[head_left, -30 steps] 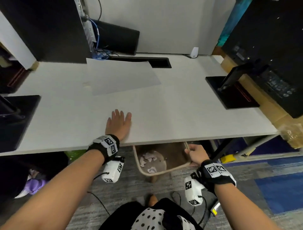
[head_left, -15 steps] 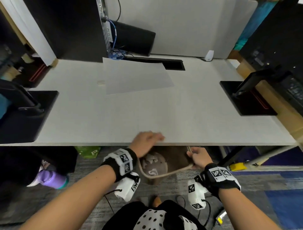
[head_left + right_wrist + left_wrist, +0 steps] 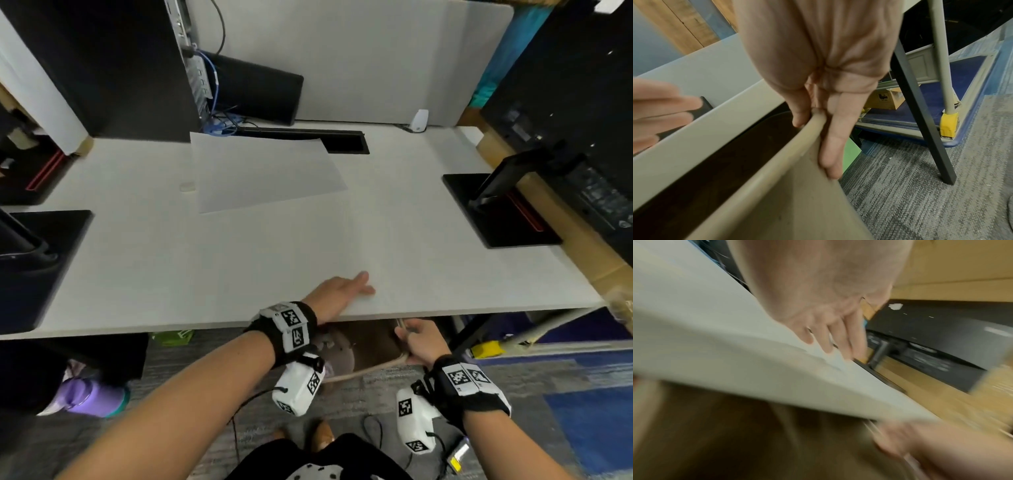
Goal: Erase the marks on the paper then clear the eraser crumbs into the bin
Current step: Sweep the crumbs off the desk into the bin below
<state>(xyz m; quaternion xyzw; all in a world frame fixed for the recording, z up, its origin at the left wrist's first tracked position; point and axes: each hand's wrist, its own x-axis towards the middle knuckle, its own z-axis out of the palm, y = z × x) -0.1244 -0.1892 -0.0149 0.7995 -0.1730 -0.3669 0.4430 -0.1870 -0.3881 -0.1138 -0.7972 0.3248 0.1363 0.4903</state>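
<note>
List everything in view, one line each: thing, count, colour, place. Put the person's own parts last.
desk: 1, white, centre
paper: 1, white, far middle of the desk
eraser: 1, whitish, just left of the paper
bin: 1, beige, under the desk's near edge
monitor stands: 2, black, left and right ends of the desk
computer tower: 1, black, far left
bottle: 1, purple, floor at left
wrist cameras: 2, white, under the wrists
left hand: 1, flat on the desk's near edge, above the bin
right hand: 1, fingers gripping the bin's rim
</note>
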